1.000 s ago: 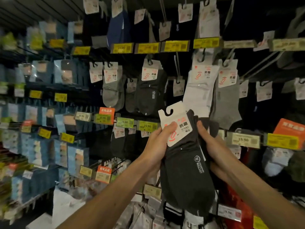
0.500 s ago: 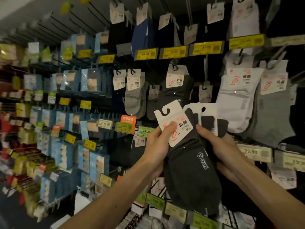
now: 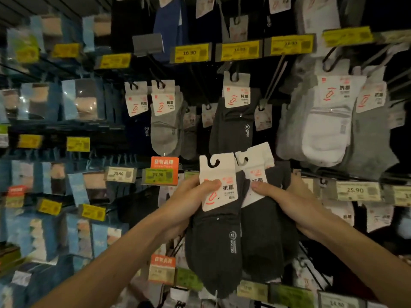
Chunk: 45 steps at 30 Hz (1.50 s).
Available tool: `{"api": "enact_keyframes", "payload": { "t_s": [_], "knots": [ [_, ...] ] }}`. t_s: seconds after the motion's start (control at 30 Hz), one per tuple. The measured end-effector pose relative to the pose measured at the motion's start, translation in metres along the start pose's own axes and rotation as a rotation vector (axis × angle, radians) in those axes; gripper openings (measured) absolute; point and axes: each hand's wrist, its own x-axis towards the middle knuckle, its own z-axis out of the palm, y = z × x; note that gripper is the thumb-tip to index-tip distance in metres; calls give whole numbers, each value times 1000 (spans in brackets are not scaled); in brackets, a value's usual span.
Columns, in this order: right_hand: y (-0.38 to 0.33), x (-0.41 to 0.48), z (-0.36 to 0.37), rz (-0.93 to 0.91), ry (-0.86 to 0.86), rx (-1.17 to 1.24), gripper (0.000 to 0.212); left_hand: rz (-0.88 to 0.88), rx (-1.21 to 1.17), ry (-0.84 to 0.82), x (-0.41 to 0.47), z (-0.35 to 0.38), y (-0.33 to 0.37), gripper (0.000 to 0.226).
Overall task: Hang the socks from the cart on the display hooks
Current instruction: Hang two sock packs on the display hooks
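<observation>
A: While our left hand (image 3: pixel 189 196) pinches the front sock pack (image 3: pixel 216 236) by its card at lower centre, we have hung neither pack.

B: Agreed. Our right hand (image 3: pixel 289 201) grips the second pack (image 3: pixel 264 232) just beside it, both below the hung dark socks (image 3: pixel 233 127). We judge two hangings remain; we cannot see the cart.

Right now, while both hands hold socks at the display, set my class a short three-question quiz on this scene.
1. True or false: the left hand pinches the card of the front dark sock pack.
2. The right hand grips: A a price label, B a second dark sock pack, C nothing.
3. What price shows on the tag right of the hands?
Key: 1 true; 2 B; 3 25.90.
</observation>
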Motion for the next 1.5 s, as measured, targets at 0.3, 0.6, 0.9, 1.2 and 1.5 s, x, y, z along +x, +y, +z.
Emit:
{"api": "enact_keyframes", "payload": {
  "t_s": [0.3,0.6,0.9,1.2,1.5],
  "knots": [
    [-13,0,10,-109,154,-83,26,281,236,54,31,-3,13,11],
    [-61,18,-11,-286,334,-127,20,478,215,50,71,9,76,9],
    [-81,30,-33,-332,280,-139,14,553,412,172,111,20,112,49],
    [-87,43,-47,-368,227,-110,20,631,482,238,136,30,141,61],
    [-82,55,-52,-352,194,-94,26,772,450,301,154,32,159,69]
  ]
}}
